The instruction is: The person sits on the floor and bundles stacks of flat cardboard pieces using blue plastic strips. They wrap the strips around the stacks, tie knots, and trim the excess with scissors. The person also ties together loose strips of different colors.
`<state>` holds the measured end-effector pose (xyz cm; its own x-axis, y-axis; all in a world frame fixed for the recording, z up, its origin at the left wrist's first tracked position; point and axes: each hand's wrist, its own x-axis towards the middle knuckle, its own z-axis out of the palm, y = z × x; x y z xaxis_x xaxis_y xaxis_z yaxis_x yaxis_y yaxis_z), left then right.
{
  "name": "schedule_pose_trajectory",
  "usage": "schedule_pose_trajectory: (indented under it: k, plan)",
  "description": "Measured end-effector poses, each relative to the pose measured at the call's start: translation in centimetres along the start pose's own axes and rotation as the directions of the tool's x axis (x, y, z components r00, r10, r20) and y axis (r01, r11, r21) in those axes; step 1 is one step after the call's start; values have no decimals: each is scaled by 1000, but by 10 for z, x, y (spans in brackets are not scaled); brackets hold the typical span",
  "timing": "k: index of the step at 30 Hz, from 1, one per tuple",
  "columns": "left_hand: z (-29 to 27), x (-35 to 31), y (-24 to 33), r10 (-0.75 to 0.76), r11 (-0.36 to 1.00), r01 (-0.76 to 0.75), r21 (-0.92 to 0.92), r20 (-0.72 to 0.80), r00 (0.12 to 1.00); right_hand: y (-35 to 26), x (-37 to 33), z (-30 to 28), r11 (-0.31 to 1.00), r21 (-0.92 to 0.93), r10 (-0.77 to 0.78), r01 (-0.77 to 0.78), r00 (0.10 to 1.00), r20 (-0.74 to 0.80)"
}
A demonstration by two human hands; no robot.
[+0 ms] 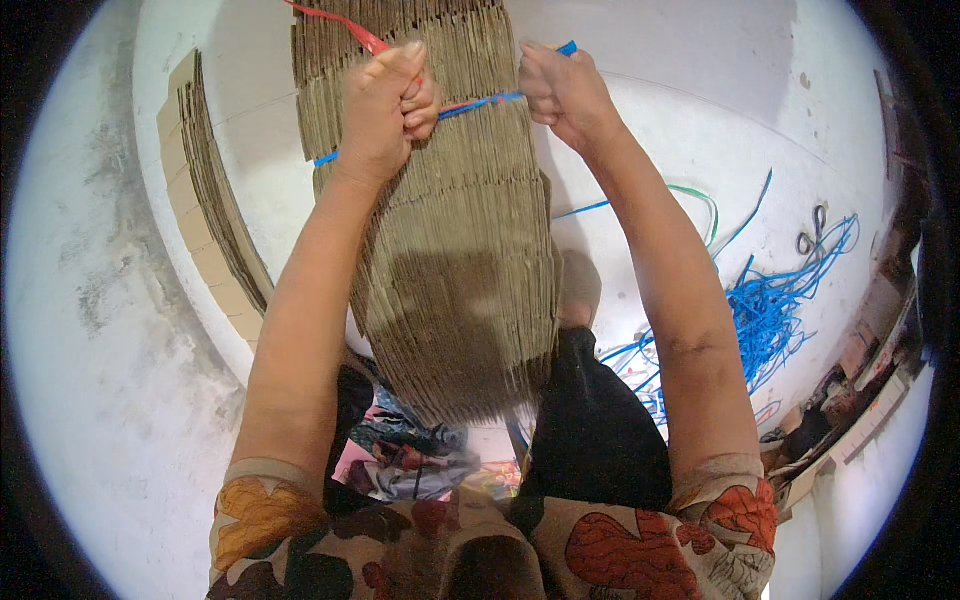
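Observation:
A long stack of flat brown cardboard pieces, their edges facing up, stands between my legs. Across its far part runs a blue strap, joined to a red strap near the middle. My left hand is closed in a fist over the stack, gripping the red strap, whose loose end trails up and left. Just off the stack's right side, my right hand is closed on the blue strap, and a short blue end sticks out above the fist. Both hands are slightly blurred.
More flat cardboard leans in a row on the left. A tangled heap of blue straps lies on the pale floor at right, with a green strap near it. Cardboard and clutter line the right edge. Crumpled cloth lies below the stack.

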<state>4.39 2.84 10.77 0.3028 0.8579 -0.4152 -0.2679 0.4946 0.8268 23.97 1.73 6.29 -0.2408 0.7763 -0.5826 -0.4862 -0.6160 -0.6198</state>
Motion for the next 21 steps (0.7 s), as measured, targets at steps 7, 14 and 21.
schedule_pose_trajectory:
  k: [7, 14, 21]
  plan:
    - [74, 16, 25, 243, 834, -272, 481, 122, 962, 12, 11, 2, 985, 75, -147, 156, 982, -118]
    - [103, 80, 50, -174, 727, -71, 683, 284, 943, 12, 5, -6, 991, 133, -8, 8, 1000, 3]
    - [85, 112, 57, -303, 716, 27, 698, 276, 912, 15, -11, -8, 967, 214, -160, 135, 982, 103]
